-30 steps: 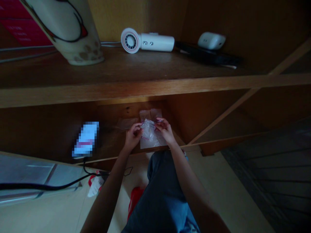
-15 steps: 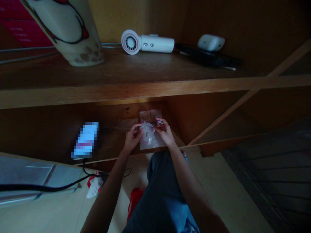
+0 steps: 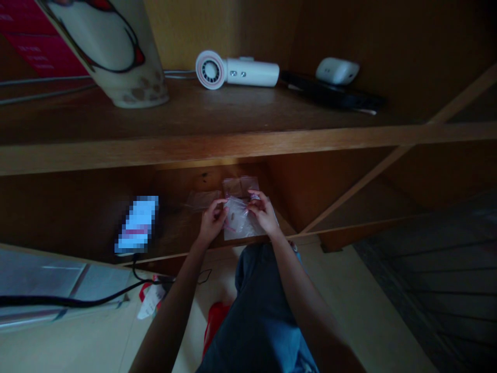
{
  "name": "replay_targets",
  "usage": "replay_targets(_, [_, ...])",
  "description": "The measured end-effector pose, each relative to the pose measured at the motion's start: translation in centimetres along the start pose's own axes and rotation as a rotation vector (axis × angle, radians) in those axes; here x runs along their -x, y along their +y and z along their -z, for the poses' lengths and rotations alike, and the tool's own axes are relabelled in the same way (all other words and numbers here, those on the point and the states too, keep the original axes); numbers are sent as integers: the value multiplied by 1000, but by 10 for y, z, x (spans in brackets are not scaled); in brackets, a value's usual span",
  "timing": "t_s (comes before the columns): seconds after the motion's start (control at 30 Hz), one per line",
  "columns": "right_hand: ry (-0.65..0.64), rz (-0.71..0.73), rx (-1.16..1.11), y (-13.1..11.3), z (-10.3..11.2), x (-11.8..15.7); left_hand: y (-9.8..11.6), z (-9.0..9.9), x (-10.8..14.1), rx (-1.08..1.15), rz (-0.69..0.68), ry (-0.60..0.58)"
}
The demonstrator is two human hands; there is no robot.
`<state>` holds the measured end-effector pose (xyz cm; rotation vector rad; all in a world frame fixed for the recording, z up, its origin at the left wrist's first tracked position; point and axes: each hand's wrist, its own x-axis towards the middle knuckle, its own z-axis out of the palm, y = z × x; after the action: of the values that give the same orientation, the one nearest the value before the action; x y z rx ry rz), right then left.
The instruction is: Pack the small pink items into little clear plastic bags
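Observation:
A small clear zip bag (image 3: pixel 237 215) is stretched between my two hands over the lower shelf. My left hand (image 3: pixel 213 220) pinches its upper left corner, fingers closed. My right hand (image 3: pixel 264 212) is closed on the bag's upper right edge; a ring or patterned band shows at its fingers. A tiny brownish thing shows in or behind the plastic, too small to name. More clear zip bags (image 3: pixel 240 185) lie just behind my hands, and another flat clear bag (image 3: pixel 204 200) is left of them. Beneath the held bag is a pale sheet, partly hidden.
On the upper shelf (image 3: pixel 248 140) stand a large cup (image 3: pixel 128 62), a white handheld fan (image 3: pixel 244 71) and a white earbud case (image 3: pixel 337 71) on a dark flat object (image 3: pixel 334 93). A lit phone (image 3: pixel 136 225) with a cable (image 3: pixel 77 301) is at the lower left.
The held bag has shifted slightly and lies a little flatter between my fingers. Both hands keep nearly the same place; the view has moved very slightly.

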<state>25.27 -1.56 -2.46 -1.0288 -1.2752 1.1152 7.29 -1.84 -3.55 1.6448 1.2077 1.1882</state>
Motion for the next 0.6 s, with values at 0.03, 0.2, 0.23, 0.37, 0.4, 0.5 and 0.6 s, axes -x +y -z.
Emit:
replay_targets(0.03, [-3, -1, -4, -1, 0, 0, 0, 0, 0, 0, 0, 1])
replay_targets(0.2, [-52, -47, -36, -3, -4, 1, -3, 0, -1, 19, -25, -1])
replay_targets(0.23, [-66, -52, -47, -3, -5, 1, -3, 0, -1, 18, -31, -3])
replay_targets(0.37, [-105, -29, -56, 0, -6, 1, -2, -1, 0, 16, -37, -3])
replay_targets(0.4, [-105, -23, -47, -1, -6, 2, -1, -1, 0, 19, -38, -2])
replay_targets(0.5, [-84, -11, -26, -1, -6, 2, -1, -1, -1, 25, -36, -6])
replay_targets(0.6, [-69, -37, -37, -1, -6, 2, -1, 0, 0, 6, -29, -7])
